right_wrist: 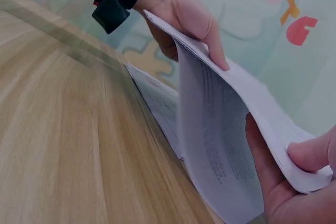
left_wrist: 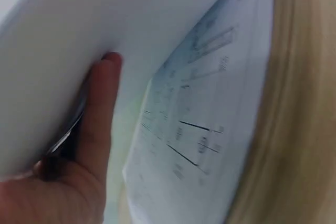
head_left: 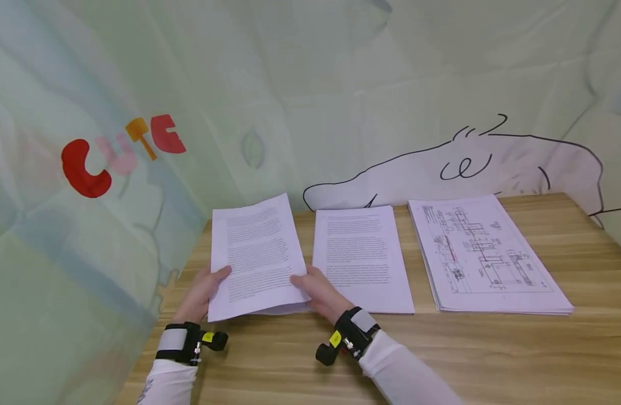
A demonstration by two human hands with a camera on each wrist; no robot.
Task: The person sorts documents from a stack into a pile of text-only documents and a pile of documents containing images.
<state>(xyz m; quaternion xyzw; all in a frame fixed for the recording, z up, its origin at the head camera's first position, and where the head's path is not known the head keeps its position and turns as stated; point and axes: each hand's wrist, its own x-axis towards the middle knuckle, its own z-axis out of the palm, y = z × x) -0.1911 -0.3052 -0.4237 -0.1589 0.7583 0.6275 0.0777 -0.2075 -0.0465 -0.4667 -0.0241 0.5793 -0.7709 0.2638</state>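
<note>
A thin bundle of printed text sheets [head_left: 255,247] is raised and tilted over the left part of the table. My left hand [head_left: 201,292] grips its left edge, thumb on top and fingers beneath. At the lower right edge my right hand [head_left: 324,292] pinches it the same way. In the right wrist view the bundle bows, and a lower sheet [right_wrist: 210,140] sags away from the rest. Under the bundle, a sheet with a technical drawing [left_wrist: 199,108] lies on the table, mostly hidden in the head view.
Right beside the bundle lies a stack of text pages [head_left: 361,253]. Farther right is a thicker stack topped by a technical drawing [head_left: 485,253]. Both rest on the wooden table [head_left: 472,354]. A printed curtain [head_left: 300,101] hangs along the back and left.
</note>
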